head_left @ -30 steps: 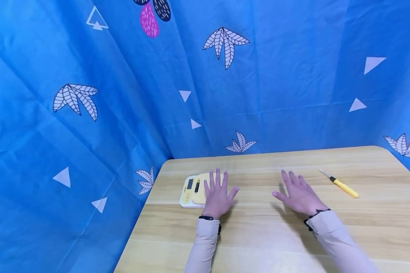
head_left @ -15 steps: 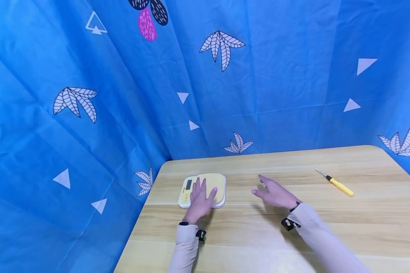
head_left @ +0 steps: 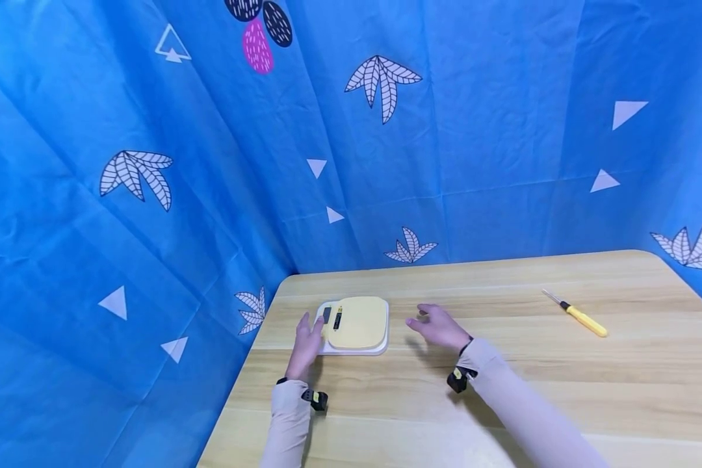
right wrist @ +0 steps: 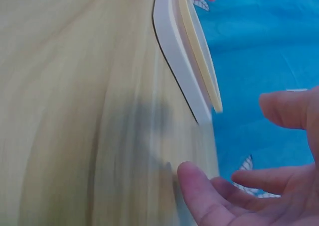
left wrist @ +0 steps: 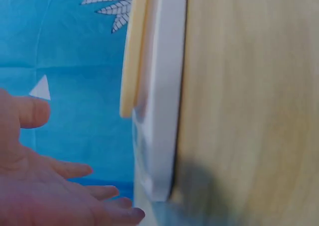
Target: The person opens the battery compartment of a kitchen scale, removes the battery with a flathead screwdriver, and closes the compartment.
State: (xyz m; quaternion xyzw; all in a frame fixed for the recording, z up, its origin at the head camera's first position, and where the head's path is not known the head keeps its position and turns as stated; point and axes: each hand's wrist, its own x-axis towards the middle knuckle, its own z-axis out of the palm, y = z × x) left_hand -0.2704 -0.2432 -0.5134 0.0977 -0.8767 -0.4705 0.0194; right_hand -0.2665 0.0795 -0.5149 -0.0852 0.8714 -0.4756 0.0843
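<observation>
A kitchen scale (head_left: 359,322) with a pale yellow weighing plate and a white base lies flat on the table, left of the middle. My left hand (head_left: 305,346) is at the scale's left end, fingers extended and thumb apart; in the head view its thumb overlaps the display side. The left wrist view has the fingers (left wrist: 75,169) near the end of the white base (left wrist: 167,111); contact cannot be made out. My right hand (head_left: 441,327) hovers right of the scale with a gap between them, its thumb and fingers (right wrist: 199,193) spread and holding nothing.
A screwdriver (head_left: 585,320) with a yellow handle lies on the table at the right. A blue patterned curtain (head_left: 474,130) hangs behind the wooden table (head_left: 503,279) and along its left side.
My left hand has moved left, off the top of the scale to its left end. My right hand has moved left toward the scale. The scale and screwdriver stay in place.
</observation>
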